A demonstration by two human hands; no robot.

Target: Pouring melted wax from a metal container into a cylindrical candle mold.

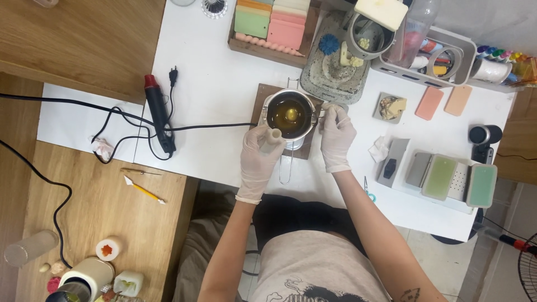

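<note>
While one left hand [258, 156] grips one cylinder [273, 138], one right hand [336, 136] pinches one pot [290, 114].

Both forearms are extended forward from the seated torso, converging slightly. White gloves are worn on both hands. The left hand [259, 156] is raised with fingers curled closed in a grip. The right hand [337, 137] is held just beside it, fingertips pinched together, wrist straight.
</note>
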